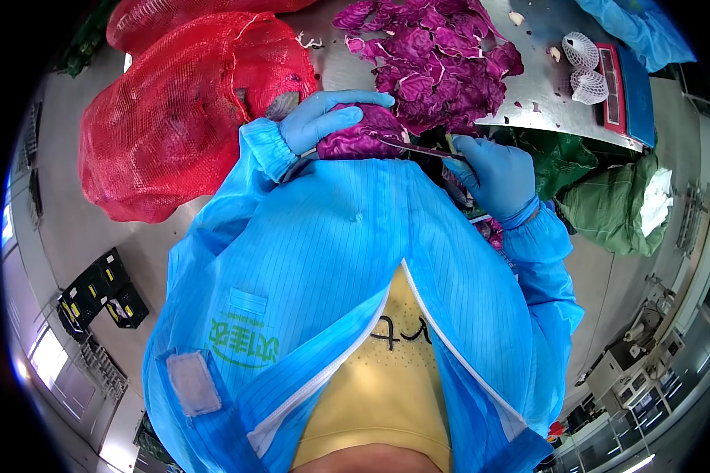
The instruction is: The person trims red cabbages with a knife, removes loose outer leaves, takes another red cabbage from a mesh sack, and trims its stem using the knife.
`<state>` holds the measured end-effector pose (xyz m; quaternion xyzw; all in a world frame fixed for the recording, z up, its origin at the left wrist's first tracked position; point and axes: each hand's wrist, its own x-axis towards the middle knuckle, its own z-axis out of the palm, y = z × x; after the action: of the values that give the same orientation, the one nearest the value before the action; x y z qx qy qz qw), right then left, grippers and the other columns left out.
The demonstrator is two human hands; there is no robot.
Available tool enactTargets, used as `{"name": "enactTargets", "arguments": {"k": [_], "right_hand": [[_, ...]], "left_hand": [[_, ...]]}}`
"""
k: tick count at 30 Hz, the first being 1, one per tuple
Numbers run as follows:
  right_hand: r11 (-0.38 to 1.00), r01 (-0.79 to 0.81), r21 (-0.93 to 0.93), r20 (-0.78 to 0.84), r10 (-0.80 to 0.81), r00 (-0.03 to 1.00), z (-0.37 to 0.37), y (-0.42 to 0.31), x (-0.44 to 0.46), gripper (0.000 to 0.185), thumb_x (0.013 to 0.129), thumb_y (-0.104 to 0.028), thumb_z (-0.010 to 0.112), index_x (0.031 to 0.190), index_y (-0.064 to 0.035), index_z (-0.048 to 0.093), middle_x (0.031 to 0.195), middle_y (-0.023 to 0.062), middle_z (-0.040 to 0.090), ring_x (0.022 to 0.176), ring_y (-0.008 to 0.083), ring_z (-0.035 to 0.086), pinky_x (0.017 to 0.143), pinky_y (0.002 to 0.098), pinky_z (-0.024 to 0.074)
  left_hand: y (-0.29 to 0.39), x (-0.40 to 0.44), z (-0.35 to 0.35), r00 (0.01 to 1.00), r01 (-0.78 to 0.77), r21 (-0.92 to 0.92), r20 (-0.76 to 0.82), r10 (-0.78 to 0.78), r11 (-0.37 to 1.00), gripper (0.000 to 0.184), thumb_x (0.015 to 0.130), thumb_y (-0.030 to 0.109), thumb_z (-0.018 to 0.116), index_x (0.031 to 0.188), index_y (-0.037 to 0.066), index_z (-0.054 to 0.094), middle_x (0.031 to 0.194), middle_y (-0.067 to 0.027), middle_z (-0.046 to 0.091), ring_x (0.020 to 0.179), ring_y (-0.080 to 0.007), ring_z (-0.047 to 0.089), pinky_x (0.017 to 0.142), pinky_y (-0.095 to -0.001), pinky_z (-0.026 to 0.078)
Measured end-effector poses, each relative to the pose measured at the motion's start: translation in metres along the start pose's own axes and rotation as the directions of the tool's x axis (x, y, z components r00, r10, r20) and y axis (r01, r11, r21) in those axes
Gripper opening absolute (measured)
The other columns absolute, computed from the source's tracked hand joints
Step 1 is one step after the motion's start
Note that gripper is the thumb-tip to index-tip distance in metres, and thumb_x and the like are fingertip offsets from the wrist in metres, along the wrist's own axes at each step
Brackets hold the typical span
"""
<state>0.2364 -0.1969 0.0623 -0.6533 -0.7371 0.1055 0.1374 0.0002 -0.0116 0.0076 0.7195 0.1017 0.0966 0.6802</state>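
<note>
A purple cabbage (pixel 360 135) is gripped by my left hand (pixel 321 118), gloved in blue, with the fingers over its top. My right hand (pixel 497 175), gloved too, is closed round the handle of a knife (pixel 422 148). The blade points left and its tip meets the cabbage's right side. Just beyond both hands lies a large heap of loose purple cabbage leaves (pixel 442 59) on the metal table (pixel 343 67). Part of the cabbage's lower side is hidden by my jacket.
Red mesh sacks (pixel 173 118) bulge at the left. White foam nets (pixel 588 85) lie beside a red and blue device (pixel 627 94) at the table's right. A green sack (pixel 619 203) stands below that edge. Black crates (pixel 102 292) are on the floor, far left. Another blue sleeve (pixel 643 31) shows top right.
</note>
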Motion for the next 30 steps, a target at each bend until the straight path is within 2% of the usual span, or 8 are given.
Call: {"name": "enactTargets", "arguments": {"k": [6,12,15,17,20,26,28,30], "right_hand": [[1.000,0.011,0.004,0.002,-0.011,1.000,0.001,-0.003,0.001,0.026,0.087,-0.039,0.055,0.086,-0.0138,0.052,0.067,0.0059,0.055,0.058,0.0246,0.059,0.047,0.0389,0.0427],[0.982,-0.024,-0.186,0.011,0.026,1.000,0.013,-0.005,-0.002,0.027,0.084,-0.039,0.058,0.091,-0.0138,0.054,0.067,0.0050,0.056,0.058,0.0233,0.060,0.046,0.0377,0.0442],[0.965,-0.026,-0.259,-0.031,0.018,0.999,0.018,-0.006,-0.004,0.031,0.083,-0.040,0.058,0.099,-0.0128,0.056,0.068,0.0036,0.056,0.057,0.0216,0.060,0.046,0.0361,0.0445],[0.948,-0.017,-0.319,-0.118,-0.022,0.993,0.020,-0.005,-0.007,0.034,0.082,-0.039,0.058,0.103,-0.0115,0.057,0.069,0.0027,0.056,0.057,0.0189,0.059,0.046,0.0344,0.0445],[0.911,-0.018,-0.412,-0.185,-0.064,0.981,0.027,-0.004,-0.008,0.032,0.082,-0.036,0.058,0.102,-0.0121,0.058,0.069,0.0016,0.054,0.056,0.0166,0.057,0.046,0.0326,0.0440],[0.913,-0.017,-0.407,-0.300,-0.116,0.947,0.042,0.000,-0.007,0.031,0.080,-0.035,0.060,0.102,-0.0128,0.060,0.066,-0.0001,0.051,0.055,0.0148,0.054,0.045,0.0315,0.0423],[0.923,-0.031,-0.384,-0.306,-0.096,0.947,0.044,-0.001,-0.006,0.032,0.080,-0.034,0.061,0.103,-0.0125,0.060,0.066,0.0006,0.051,0.055,0.0161,0.055,0.045,0.0324,0.0423],[0.932,-0.042,-0.359,-0.311,-0.077,0.947,0.046,-0.001,-0.005,0.033,0.079,-0.034,0.063,0.104,-0.0121,0.060,0.066,0.0012,0.052,0.055,0.0175,0.055,0.045,0.0334,0.0423]], "left_hand": [[-0.001,0.000,0.000,1.000,0.001,0.003,-0.001,-0.001,1.000,0.051,0.092,0.039,0.045,0.128,0.003,0.053,0.129,-0.0146,0.054,0.123,-0.0272,0.048,0.108,-0.0377,0.031],[0.000,-0.003,0.003,0.999,0.022,-0.067,-0.023,-0.024,0.997,0.049,0.093,0.036,0.046,0.128,0.002,0.053,0.130,-0.0143,0.054,0.123,-0.0263,0.048,0.108,-0.0372,0.031],[0.001,-0.003,0.002,1.000,0.012,-0.057,-0.023,-0.014,0.998,0.049,0.093,0.035,0.046,0.128,0.002,0.053,0.130,-0.0144,0.054,0.123,-0.0260,0.048,0.108,-0.0371,0.031],[0.001,-0.002,0.002,1.000,0.006,-0.042,-0.017,-0.006,0.999,0.049,0.093,0.035,0.045,0.128,0.002,0.053,0.130,-0.0145,0.054,0.123,-0.0259,0.048,0.108,-0.0370,0.031],[-0.004,-0.001,0.003,1.000,0.017,-0.096,-0.011,-0.018,0.995,0.050,0.093,0.037,0.044,0.127,0.002,0.053,0.130,-0.0146,0.054,0.124,-0.0260,0.047,0.108,-0.0370,0.031],[-0.004,-0.003,0.004,0.998,0.045,-0.140,-0.026,-0.049,0.989,0.055,0.092,0.043,0.042,0.127,0.001,0.053,0.129,-0.0145,0.054,0.123,-0.0264,0.048,0.108,-0.0373,0.031],[-0.007,-0.003,0.001,0.999,0.026,-0.092,-0.022,-0.028,0.995,0.055,0.093,0.042,0.042,0.128,0.001,0.053,0.129,-0.0145,0.054,0.123,-0.0257,0.048,0.107,-0.0368,0.031],[-0.005,-0.004,0.002,0.999,0.037,-0.121,-0.017,-0.040,0.992,0.055,0.093,0.042,0.041,0.128,0.001,0.053,0.129,-0.0146,0.054,0.122,-0.0255,0.048,0.107,-0.0366,0.031]]}}
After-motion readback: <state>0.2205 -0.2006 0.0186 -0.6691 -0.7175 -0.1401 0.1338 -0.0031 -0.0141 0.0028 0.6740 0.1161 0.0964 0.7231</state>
